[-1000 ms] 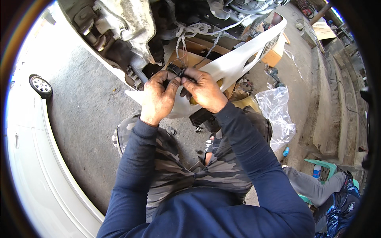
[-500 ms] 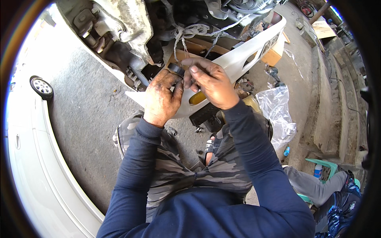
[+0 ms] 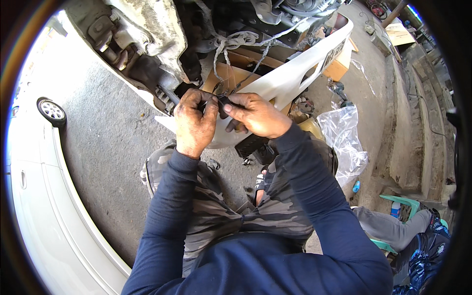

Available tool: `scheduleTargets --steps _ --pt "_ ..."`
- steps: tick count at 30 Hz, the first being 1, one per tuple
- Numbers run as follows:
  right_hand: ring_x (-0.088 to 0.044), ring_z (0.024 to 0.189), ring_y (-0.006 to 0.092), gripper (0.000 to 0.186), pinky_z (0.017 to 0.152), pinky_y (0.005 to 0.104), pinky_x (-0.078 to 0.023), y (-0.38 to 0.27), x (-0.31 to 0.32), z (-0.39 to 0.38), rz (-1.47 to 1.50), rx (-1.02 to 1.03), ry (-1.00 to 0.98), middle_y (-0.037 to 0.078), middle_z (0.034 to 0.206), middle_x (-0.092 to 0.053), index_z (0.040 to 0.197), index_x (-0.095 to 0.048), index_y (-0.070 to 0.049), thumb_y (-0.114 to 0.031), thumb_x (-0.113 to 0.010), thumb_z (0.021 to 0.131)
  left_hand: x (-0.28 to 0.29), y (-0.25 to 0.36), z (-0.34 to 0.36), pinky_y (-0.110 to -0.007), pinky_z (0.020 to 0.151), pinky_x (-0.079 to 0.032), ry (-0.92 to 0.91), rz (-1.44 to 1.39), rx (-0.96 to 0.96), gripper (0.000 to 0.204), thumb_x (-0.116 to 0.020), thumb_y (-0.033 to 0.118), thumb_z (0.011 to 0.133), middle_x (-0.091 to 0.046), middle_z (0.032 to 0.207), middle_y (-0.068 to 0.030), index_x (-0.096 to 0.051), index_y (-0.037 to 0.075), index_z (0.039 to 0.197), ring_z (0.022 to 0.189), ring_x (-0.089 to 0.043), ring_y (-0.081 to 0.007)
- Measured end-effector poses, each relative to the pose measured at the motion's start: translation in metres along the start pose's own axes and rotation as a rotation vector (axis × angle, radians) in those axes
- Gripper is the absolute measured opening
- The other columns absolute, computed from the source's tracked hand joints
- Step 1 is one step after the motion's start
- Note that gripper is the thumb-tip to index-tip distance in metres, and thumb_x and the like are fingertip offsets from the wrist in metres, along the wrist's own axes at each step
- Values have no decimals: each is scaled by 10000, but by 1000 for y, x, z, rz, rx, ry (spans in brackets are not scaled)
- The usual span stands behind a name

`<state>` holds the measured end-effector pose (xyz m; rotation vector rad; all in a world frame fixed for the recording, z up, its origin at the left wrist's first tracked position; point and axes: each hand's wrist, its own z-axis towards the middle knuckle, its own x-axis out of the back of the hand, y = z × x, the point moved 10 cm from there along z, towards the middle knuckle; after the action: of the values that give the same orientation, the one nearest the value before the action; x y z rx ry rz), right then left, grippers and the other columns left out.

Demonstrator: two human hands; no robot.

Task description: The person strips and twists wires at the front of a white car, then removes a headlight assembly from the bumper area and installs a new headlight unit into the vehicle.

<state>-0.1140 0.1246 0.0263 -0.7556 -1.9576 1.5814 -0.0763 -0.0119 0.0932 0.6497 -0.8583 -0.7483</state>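
Note:
My left hand [image 3: 195, 120] grips a small black piece, which looks like tape on thin wires, with its fingertips and thumb pressed together. My right hand [image 3: 256, 114] pinches the black piece [image 3: 224, 104] just beside it, its lower fingers curled underneath. Grey-wrapped wiring [image 3: 233, 41] hangs down from the car's exposed underside [image 3: 160, 34] to the hands. Beneath the wires and beside the hands are a cardboard box [image 3: 243, 73] and a loose white bumper [image 3: 295, 71]. A black slotted part [image 3: 248, 145] lies below my right hand.
A white car [image 3: 39, 182] stands at the left. Crumpled clear plastic [image 3: 340, 142], a power tool [image 3: 338, 91] and a cardboard box [image 3: 338, 66] lie at the right, beside concrete steps [image 3: 403, 128]. At lower right another person's grey-clad leg [image 3: 388, 226] and a green chair [image 3: 400, 200] show.
My right hand was lifted with loosened fingers half a second ago; it has lowered and closed on the black piece again. My left hand has shifted slightly.

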Motion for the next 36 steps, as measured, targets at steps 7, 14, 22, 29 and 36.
scheduleTargets --steps 7,14,22,29,36 --pt "-598 733 79 265 626 224 -451 -45 18 -15 202 301 102 24 855 -640 1180 -636 -21 -262 -606 1073 -5 22 -1 -370 747 -516 -97 131 -181 56 -708 35 868 -676 877 -127 -677 -11 869 792 -661 -258" --pt "-599 609 95 337 556 226 -461 -5 17 5 304 105 320 28 847 -654 1156 -629 -2 -317 -662 1039 -13 3 -3 -326 758 -497 -123 -146 38 104 -722 82 925 -655 855 -90 -685 -10 893 789 -625 -185" --pt "-683 781 84 282 619 231 -498 -10 -4 -3 -89 61 -4 38 979 -695 1172 -658 -7 -265 -582 1086 0 -2 1 -374 686 -507 -2 -26 10 125 -743 76 893 -646 804 -133 -689 -32 859 712 -639 -276" --pt "-599 803 91 341 726 232 -493 -46 11 -20 -52 301 20 38 910 -681 1165 -653 14 -305 -553 1096 -1 12 4 -423 721 -514 -110 -54 -104 84 -672 42 867 -633 834 -176 -685 -38 886 766 -646 -356" --pt "-622 735 99 261 635 253 -534 -16 27 0 132 189 363 35 896 -662 1266 -604 7 -144 -603 1053 -7 14 -1 -368 729 -502 -126 -44 -88 105 -664 73 894 -634 810 -128 -682 -29 914 757 -635 -261"
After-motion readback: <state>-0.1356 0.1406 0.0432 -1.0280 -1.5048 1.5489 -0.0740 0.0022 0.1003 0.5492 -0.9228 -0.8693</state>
